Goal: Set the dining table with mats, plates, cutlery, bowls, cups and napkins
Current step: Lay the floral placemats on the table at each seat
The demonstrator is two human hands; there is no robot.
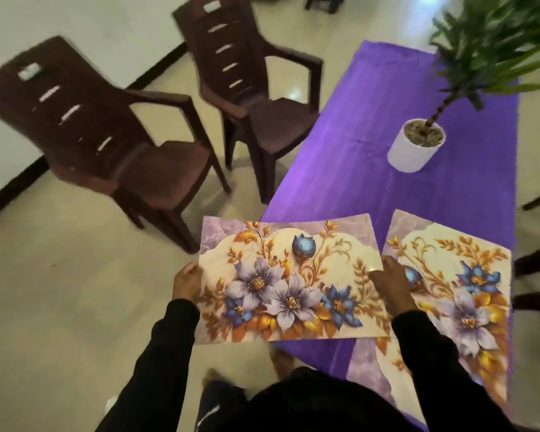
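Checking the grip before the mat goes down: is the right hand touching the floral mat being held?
Touching. The head view shows the right hand gripping the held mat's right edge.

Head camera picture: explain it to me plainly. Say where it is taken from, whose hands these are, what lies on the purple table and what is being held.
There is no machine here. The single picture comes from a wide-angle camera worn on a person's head, looking forward and down, so the black sleeves at the bottom are that person's own arms.

The left hand and the right hand each grip one short edge of a rectangular floral place mat, the fingers curled round it. It hangs partly over the near left corner of the table with the purple cloth, not yet laid flat.

A second floral place mat already lies on the cloth to the right. Further back stands a white round pot holding a green plant. Two dark brown plastic chairs stand on the pale floor to the left. No plates, cutlery, bowls, cups or napkins are in view.
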